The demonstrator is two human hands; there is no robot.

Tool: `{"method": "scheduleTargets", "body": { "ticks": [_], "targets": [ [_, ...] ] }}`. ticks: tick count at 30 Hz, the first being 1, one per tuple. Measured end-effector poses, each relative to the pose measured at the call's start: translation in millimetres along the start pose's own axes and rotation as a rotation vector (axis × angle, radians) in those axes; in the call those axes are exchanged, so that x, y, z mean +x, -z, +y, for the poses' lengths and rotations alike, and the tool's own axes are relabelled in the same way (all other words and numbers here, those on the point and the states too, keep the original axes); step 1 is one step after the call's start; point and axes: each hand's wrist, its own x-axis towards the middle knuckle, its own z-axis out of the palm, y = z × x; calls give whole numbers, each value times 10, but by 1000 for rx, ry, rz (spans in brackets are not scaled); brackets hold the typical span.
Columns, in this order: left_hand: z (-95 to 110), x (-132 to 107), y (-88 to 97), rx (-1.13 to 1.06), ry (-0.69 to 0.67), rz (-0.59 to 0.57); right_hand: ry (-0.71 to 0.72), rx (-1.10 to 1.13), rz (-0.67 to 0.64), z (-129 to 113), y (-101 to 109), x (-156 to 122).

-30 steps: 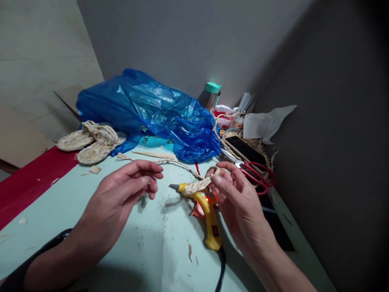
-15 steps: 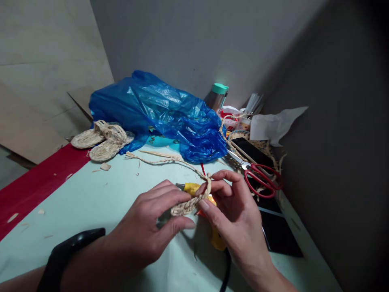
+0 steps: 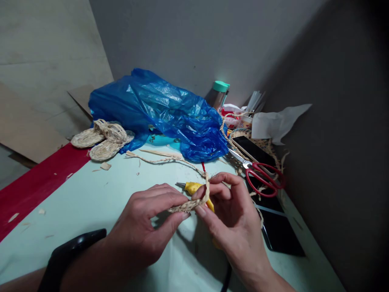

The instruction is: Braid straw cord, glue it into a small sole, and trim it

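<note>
Between both hands is a coiled piece of pale braided straw cord point(image 3: 190, 205). My left hand point(image 3: 154, 221) pinches its left end between thumb and fingers. The thumb and fingers of my right hand point(image 3: 235, 215) grip the right side, where the braid bends upward. From that bend a loose length of cord trails left over the table toward the back. Below and behind the hands lies a yellow glue gun point(image 3: 193, 187), nozzle pointing left and its body partly hidden by my right hand. A black band is on my left wrist.
A blue plastic bag point(image 3: 158, 109) fills the back, with small woven straw slippers point(image 3: 107, 142) at its left. On the right lie red-handled scissors point(image 3: 263, 178), a phone point(image 3: 253, 150) and a dark flat device point(image 3: 282, 231). Behind stands a green-capped bottle point(image 3: 219, 95); straw scraps dot the table point(image 3: 121, 190).
My left thumb and fingers have closed onto the braid's left end. The braid has turned flatter, seen more edge-on, and shifted slightly left; my right hand keeps its grip.
</note>
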Motion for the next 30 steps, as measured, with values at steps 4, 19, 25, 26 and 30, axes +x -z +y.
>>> {"method": "scheduleTargets", "body": {
  "ticks": [4,19,25,26,30],
  "targets": [
    [-25,-3,5,69,-9,43,-4,34,-10,-27,4,-5],
    [-48,-41,43,142,-53,149,-10,151,3,-28,33,0],
    [-30,45,84,-260,439,49,17,137,38,-46,17,-14],
    [-31,68,95,-350,513,39,31,126,55,-54,17,-9],
    [-47,139,142,-560,625,89,97,96,146,-89,39,34]
  ]
}}
